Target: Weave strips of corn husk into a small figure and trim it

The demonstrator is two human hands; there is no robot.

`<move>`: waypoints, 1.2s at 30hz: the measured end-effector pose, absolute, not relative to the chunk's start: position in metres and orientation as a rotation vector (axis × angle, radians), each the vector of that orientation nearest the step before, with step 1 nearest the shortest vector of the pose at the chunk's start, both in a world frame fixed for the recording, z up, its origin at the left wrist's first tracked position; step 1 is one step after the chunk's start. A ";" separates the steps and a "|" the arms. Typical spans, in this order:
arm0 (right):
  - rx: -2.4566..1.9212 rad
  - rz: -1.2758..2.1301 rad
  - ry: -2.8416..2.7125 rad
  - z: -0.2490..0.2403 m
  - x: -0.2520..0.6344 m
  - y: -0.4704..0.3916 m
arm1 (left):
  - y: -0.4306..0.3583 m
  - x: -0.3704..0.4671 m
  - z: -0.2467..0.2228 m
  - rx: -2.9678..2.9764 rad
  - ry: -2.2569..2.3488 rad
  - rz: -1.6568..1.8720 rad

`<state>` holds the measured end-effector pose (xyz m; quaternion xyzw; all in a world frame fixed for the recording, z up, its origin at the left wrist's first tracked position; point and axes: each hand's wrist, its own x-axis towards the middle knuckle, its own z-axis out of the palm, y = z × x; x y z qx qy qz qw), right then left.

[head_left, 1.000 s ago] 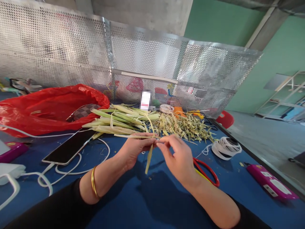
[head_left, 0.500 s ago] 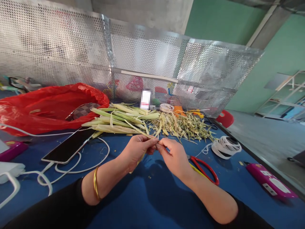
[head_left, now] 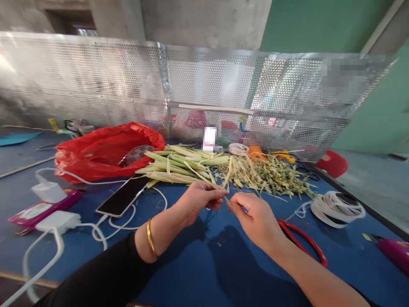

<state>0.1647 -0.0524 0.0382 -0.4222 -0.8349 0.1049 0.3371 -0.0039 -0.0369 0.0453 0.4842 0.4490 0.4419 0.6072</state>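
Observation:
My left hand point(head_left: 198, 204), with a gold bangle on its wrist, is closed in a pinch on a pale plant strip point(head_left: 227, 184) whose upper part stands out above the fingers. Close to its right, my right hand point(head_left: 257, 215) pinches a thin yellowish end point(head_left: 226, 199) of the strip between thumb and forefinger. A small gap separates the hands. Behind them lies a heap of long pale-green leaf stalks point(head_left: 179, 164), with a heap of dry shredded scraps point(head_left: 271, 175) to its right. Partly under my right forearm is a red-handled tool point(head_left: 315, 248); its working end is hidden.
A white cord spool point(head_left: 335, 209) stands at the right. A red plastic bag point(head_left: 83, 160), a phone point(head_left: 123, 198) and white chargers point(head_left: 59, 221) with cables occupy the left. Behind the heaps rises a perforated metal screen point(head_left: 207, 76). The blue tabletop point(head_left: 191, 273) ends at the right.
My hands have drawn slightly apart, the right one moving away and down from the left with the strip's end. The whole view has shifted, so things appear farther right.

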 end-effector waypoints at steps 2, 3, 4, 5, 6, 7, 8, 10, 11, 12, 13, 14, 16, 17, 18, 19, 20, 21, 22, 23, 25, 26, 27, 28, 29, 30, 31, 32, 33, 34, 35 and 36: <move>-1.124 0.264 -2.169 0.034 0.163 -0.053 | -0.038 -0.003 0.044 1.143 1.056 1.021; -1.126 0.268 -2.164 0.032 0.162 -0.053 | -0.039 -0.002 0.044 1.152 1.064 1.031; -1.125 0.281 -2.159 0.031 0.161 -0.053 | -0.040 -0.001 0.044 1.155 1.080 1.052; -1.122 0.304 -2.157 0.031 0.161 -0.053 | -0.041 0.000 0.044 1.156 1.093 1.080; -1.121 0.337 -2.153 0.031 0.161 -0.053 | -0.042 0.001 0.045 1.154 1.106 1.107; -1.129 0.380 -2.137 0.031 0.161 -0.053 | -0.043 0.002 0.045 1.150 1.120 1.134; -1.147 0.436 -2.100 0.032 0.162 -0.051 | -0.044 0.003 0.045 1.147 1.128 1.153; -1.176 0.586 -1.950 0.032 0.164 -0.047 | -0.045 0.004 0.045 1.157 1.129 1.143; -1.184 0.673 -1.842 0.032 0.165 -0.045 | -0.046 0.005 0.045 1.174 1.120 1.109; -1.187 0.763 -1.731 0.032 0.167 -0.042 | -0.047 0.006 0.045 1.194 1.111 1.058; -1.183 0.850 -1.638 0.032 0.168 -0.040 | -0.048 0.006 0.045 1.211 1.101 0.999; -1.171 0.927 -1.574 0.031 0.169 -0.038 | -0.049 0.007 0.045 1.223 1.092 0.945; -1.147 1.022 -1.533 0.031 0.169 -0.035 | -0.051 0.008 0.045 1.221 1.086 0.898; -1.127 1.046 -1.542 0.031 0.169 -0.035 | -0.051 0.008 0.044 1.209 1.095 0.907; -1.104 1.054 -1.553 0.031 0.169 -0.035 | -0.051 0.008 0.044 1.196 1.110 0.934; -1.086 1.051 -1.561 0.031 0.168 -0.035 | -0.050 0.008 0.043 1.188 1.124 0.964; -1.076 1.039 -1.559 0.031 0.167 -0.036 | -0.050 0.008 0.042 1.185 1.133 0.988; -1.069 1.025 -1.551 0.031 0.166 -0.037 | -0.050 0.009 0.042 1.185 1.136 1.000; -1.065 1.008 -1.531 0.031 0.165 -0.038 | -0.049 0.009 0.042 1.191 1.129 1.001; -1.060 0.993 -1.507 0.031 0.164 -0.038 | -0.049 0.009 0.042 1.202 1.116 0.992; -1.041 0.995 -1.472 0.029 0.163 -0.037 | -0.049 0.009 0.043 1.226 1.095 0.956; -1.039 1.015 -1.470 0.028 0.164 -0.036 | -0.050 0.008 0.044 1.238 1.096 0.942; -1.055 1.032 -1.471 0.027 0.166 -0.034 | -0.050 0.008 0.045 1.246 1.096 0.927; -1.086 1.031 -1.468 0.028 0.169 -0.031 | -0.051 0.008 0.047 1.245 1.106 0.923; -1.129 1.003 -1.465 0.029 0.173 -0.028 | -0.051 0.008 0.048 1.239 1.115 0.918; -1.184 0.920 -1.434 0.031 0.177 -0.025 | -0.051 0.008 0.049 1.233 1.118 0.907; -1.204 0.799 -1.404 0.034 0.181 -0.023 | -0.051 0.008 0.050 1.228 1.117 0.892; -1.217 0.633 -1.399 0.038 0.185 -0.021 | -0.051 0.008 0.050 1.226 1.108 0.872; -1.226 0.435 -1.413 0.041 0.188 -0.020 | -0.051 0.008 0.051 1.226 1.097 0.848; -1.211 0.302 -1.486 0.045 0.189 -0.021 | -0.051 0.009 0.051 1.227 1.088 0.824; -1.183 0.249 -1.598 0.047 0.189 -0.022 | -0.051 0.009 0.051 1.230 1.085 0.806; -1.132 0.258 -1.739 0.049 0.188 -0.024 | -0.051 0.010 0.050 1.238 1.086 0.791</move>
